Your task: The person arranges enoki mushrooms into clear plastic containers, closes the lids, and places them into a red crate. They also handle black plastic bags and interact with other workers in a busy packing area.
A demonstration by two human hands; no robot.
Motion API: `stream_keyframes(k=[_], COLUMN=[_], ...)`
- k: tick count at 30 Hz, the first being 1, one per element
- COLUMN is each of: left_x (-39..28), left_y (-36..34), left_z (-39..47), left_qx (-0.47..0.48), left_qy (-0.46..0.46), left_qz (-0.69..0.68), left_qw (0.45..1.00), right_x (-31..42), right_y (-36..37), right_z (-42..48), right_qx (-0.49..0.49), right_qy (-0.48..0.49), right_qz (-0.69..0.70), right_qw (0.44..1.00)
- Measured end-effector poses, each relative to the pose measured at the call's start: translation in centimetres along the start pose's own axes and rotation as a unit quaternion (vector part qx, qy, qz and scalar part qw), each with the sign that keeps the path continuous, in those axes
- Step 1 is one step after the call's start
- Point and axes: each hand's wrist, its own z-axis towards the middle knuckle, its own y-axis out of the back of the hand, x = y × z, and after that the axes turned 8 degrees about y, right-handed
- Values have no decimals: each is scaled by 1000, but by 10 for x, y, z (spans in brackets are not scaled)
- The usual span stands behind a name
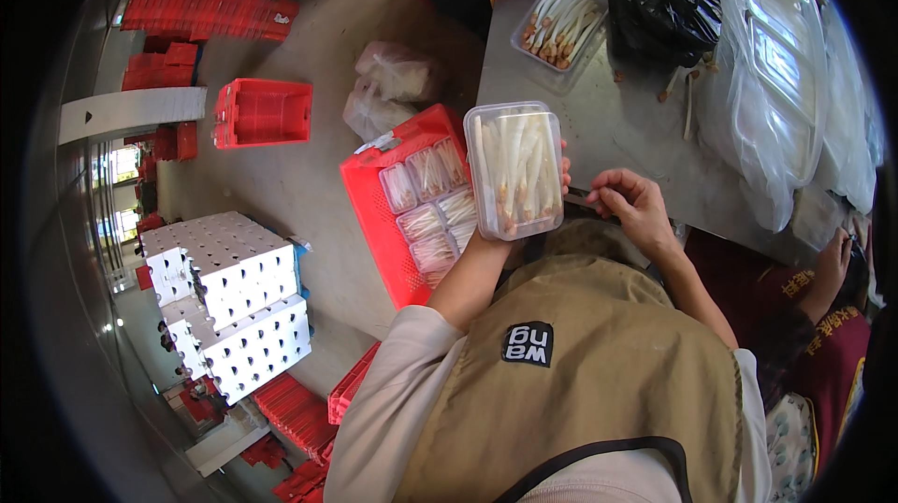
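My left hand (565, 168) holds up a lidded clear plastic box (518, 166) of long white stalks with brown ends; most of the hand is hidden behind the box. To its right, my right hand (628, 205) is raised near the metal table's edge, its fingers bent and thumb near the fingertips, with nothing seen in it. Below and left of the held box stands a red plastic crate (382, 222) with several filled clear boxes (428, 170) in it. Another clear box of the stalks (561, 26) sits on the metal table (631, 135), its top uncovered.
A black plastic bag (663, 8) and loose stalks (688, 107) lie on the table, beside stacked clear trays in plastic bags (772, 54). Co-workers are at the lower right and top. An empty red crate (270, 112), wrapped bundles (396, 72) and stacked white boxes (238, 278) stand on the floor.
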Motion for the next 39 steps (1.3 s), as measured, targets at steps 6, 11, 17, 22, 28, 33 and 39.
stream_keyframes(k=[6, 11, 17, 22, 28, 33, 39], left_x=[4, 15, 23, 32, 60, 81, 10], left_y=[23, -4, 8, 112, 164, 245, 308], left_z=[-15, -10, -58, -120, -148, -167, -177], left_qx=[-107, -416, -226, -286, -524, -446, -477], left_qy=[-57, -243, -196, -297, -317, -347, -427], left_qz=[61, 423, 82, -134, -321, -248, -198], left_qw=[991, 767, 951, 901, 722, 787, 742], right_x=[3, 7, 12, 8, -1, -14, -14], right_y=[-10, -28, -34, -44, -42, -43, -50], right_z=[5, 2, 20, 26, 28, 28, 26], right_qx=[60, 96, 192, 198, 195, 212, 219], right_qy=[-14, 54, 27, -81, -96, -97, -106], right_qz=[-20, -73, -33, -123, -191, -232, -249], right_qw=[998, 991, 980, 969, 957, 944, 938])
